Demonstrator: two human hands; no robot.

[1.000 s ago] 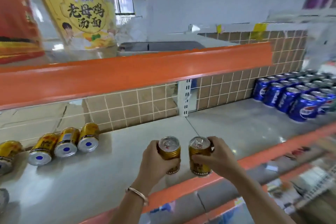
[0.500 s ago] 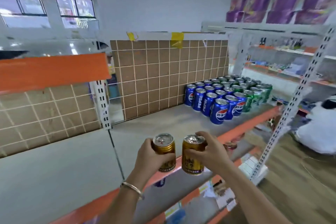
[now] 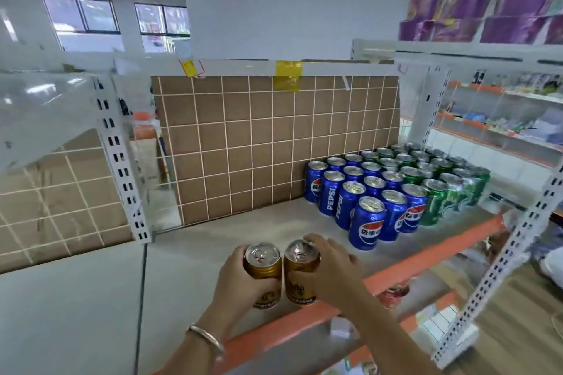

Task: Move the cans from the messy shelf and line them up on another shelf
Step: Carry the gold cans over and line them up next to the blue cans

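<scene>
From the head view, the person stands at a grey metal shelf with an orange front lip. The left hand wraps round a gold aluminium drink can with a silver pull-tab top, fingers curled about its side. The right hand grips a second gold can of the same kind, thumb in front and fingers over the rim. Both cans are upright and just beside each other, near the shelf's front edge; I cannot tell whether their bases touch the shelf. A thin silver bracelet sits on the left wrist.

Further right on the same shelf, blue Pepsi cans stand upright in tidy rows, with green cans packed touching them on the far side. A brown tiled back panel rises behind, a strip of yellow tape at its top edge. A white perforated upright post stands to the left. Purple wrapped packs sit on a higher white shelf at the right.
</scene>
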